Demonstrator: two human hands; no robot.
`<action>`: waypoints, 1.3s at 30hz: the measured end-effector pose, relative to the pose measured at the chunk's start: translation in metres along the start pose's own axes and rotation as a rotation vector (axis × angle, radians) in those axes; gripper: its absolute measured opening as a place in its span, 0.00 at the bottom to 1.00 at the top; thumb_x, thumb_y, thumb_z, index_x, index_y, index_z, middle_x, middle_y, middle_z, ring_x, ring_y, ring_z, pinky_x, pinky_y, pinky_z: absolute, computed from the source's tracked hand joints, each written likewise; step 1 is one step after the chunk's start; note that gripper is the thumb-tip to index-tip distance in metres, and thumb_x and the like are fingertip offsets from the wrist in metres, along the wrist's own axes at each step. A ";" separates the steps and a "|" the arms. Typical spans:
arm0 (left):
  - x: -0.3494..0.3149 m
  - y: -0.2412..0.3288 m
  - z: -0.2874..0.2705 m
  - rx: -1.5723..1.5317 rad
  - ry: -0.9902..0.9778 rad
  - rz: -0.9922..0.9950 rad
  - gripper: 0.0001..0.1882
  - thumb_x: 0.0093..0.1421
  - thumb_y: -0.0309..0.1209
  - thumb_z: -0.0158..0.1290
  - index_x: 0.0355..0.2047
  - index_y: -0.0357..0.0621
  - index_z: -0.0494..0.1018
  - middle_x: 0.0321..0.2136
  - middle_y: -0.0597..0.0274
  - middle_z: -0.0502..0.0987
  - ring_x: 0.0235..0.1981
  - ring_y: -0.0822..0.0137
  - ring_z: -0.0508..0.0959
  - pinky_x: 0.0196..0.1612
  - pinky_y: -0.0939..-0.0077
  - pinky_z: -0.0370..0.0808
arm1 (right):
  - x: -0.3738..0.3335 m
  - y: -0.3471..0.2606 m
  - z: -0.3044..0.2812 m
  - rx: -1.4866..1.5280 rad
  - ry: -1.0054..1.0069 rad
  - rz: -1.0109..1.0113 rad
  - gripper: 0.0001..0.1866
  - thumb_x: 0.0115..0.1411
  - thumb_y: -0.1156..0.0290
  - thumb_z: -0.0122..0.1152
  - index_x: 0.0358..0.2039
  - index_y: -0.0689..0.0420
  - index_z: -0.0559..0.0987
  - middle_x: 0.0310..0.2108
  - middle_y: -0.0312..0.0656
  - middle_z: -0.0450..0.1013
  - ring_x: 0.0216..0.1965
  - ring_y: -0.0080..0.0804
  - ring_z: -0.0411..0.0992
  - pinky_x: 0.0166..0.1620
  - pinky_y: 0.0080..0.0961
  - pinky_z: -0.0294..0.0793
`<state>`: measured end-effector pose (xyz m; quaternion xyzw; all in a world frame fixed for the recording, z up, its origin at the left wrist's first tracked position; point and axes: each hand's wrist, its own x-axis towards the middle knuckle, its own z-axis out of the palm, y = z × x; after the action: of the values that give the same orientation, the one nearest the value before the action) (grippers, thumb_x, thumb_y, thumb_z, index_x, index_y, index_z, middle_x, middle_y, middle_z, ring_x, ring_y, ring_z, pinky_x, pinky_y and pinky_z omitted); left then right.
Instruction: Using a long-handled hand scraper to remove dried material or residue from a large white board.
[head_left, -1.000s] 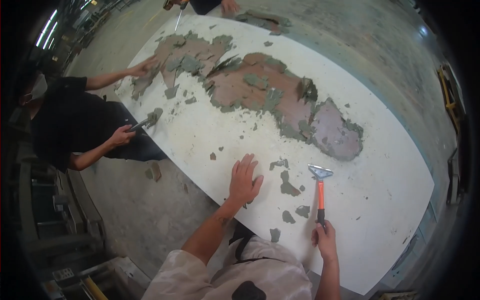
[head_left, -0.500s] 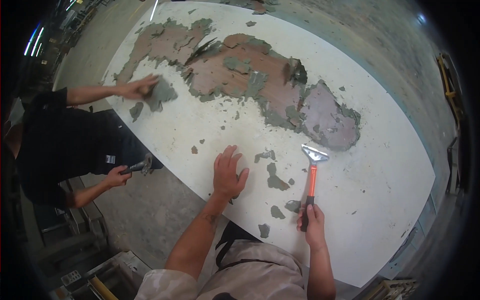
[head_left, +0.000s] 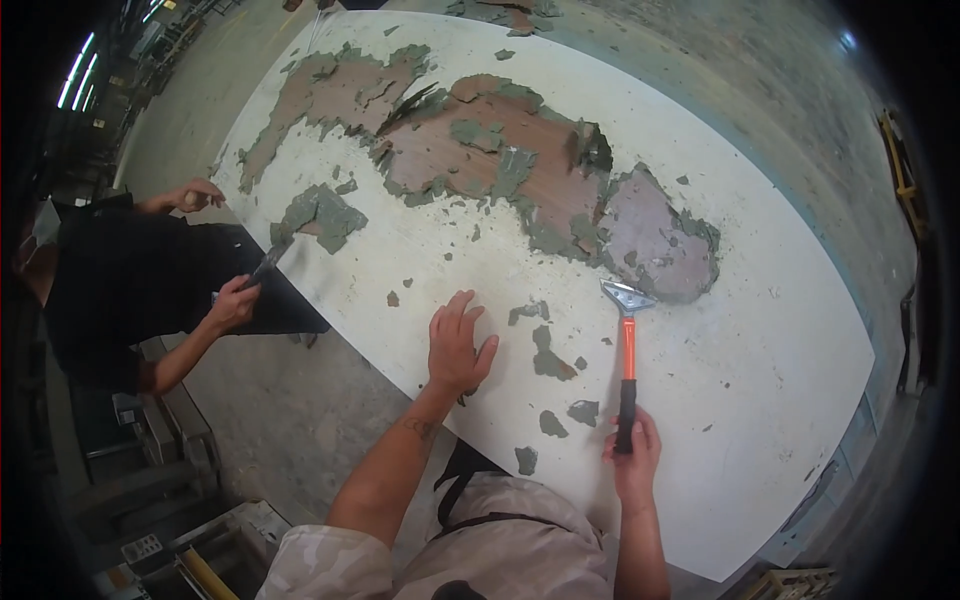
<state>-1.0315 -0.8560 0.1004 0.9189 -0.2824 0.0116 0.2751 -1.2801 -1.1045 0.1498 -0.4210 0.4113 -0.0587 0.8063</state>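
My right hand point(head_left: 635, 455) is wrapped round the black grip of a scraper point(head_left: 628, 345) with an orange shaft. Its wide metal head meets the lower edge of the pinkish-grey patch point(head_left: 660, 235). Flat on the white board point(head_left: 770, 420), my left hand point(head_left: 462, 345) rests with fingers stretched, holding nothing. Green-grey flakes point(head_left: 550, 355) lie loose between my two hands. Beyond them, a large ragged area of brown, stripped surface point(head_left: 540, 190) with peeling green-grey layers runs across the board.
At the left edge a co-worker in black point(head_left: 150, 290) holds a dark-handled tool point(head_left: 268, 265) against a larger green-grey piece point(head_left: 325, 215). Concrete floor point(head_left: 300, 410) surrounds the board. A yellow metal frame point(head_left: 897, 190) stands at the far right.
My scraper has shifted slightly forward and stands more upright; my left hand stays put. The co-worker's far hand has drawn back off the board, and their tool has moved onto the loose piece.
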 end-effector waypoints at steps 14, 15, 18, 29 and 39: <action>-0.003 0.001 -0.004 0.032 0.021 0.009 0.28 0.61 0.39 0.59 0.58 0.38 0.70 0.67 0.45 0.65 0.69 0.44 0.63 0.69 0.43 0.56 | 0.008 -0.026 0.035 -0.351 0.165 -0.292 0.15 0.73 0.70 0.52 0.57 0.61 0.72 0.48 0.46 0.76 0.32 0.28 0.81 0.20 0.20 0.73; -0.002 -0.001 -0.003 0.024 0.019 0.005 0.28 0.61 0.39 0.59 0.57 0.38 0.70 0.66 0.45 0.65 0.70 0.44 0.63 0.70 0.44 0.55 | 0.009 -0.029 0.035 -0.399 0.174 -0.245 0.15 0.73 0.70 0.53 0.56 0.61 0.72 0.49 0.47 0.76 0.29 0.28 0.80 0.19 0.20 0.72; -0.007 -0.006 -0.007 0.021 0.028 0.009 0.28 0.61 0.40 0.59 0.57 0.38 0.70 0.66 0.45 0.65 0.70 0.45 0.62 0.70 0.44 0.55 | 0.012 -0.038 0.036 -0.435 0.192 -0.157 0.15 0.74 0.67 0.54 0.55 0.61 0.72 0.45 0.48 0.77 0.23 0.26 0.75 0.17 0.20 0.67; -0.006 -0.002 -0.020 -0.044 0.057 0.013 0.27 0.63 0.40 0.59 0.57 0.37 0.71 0.66 0.46 0.66 0.70 0.47 0.63 0.70 0.46 0.56 | 0.022 -0.013 0.013 -0.407 0.137 0.059 0.20 0.77 0.53 0.47 0.48 0.59 0.75 0.23 0.38 0.73 0.14 0.23 0.66 0.16 0.22 0.64; -0.007 -0.010 -0.032 -0.059 0.069 0.003 0.25 0.63 0.40 0.58 0.55 0.36 0.72 0.64 0.46 0.68 0.69 0.49 0.64 0.70 0.48 0.56 | 0.022 0.002 0.049 -0.447 0.124 0.094 0.28 0.77 0.44 0.42 0.34 0.57 0.72 0.17 0.34 0.65 0.13 0.26 0.64 0.17 0.25 0.64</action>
<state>-1.0279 -0.8288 0.1213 0.9090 -0.2742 0.0354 0.3118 -1.2310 -1.0819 0.1499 -0.5649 0.4821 0.0457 0.6681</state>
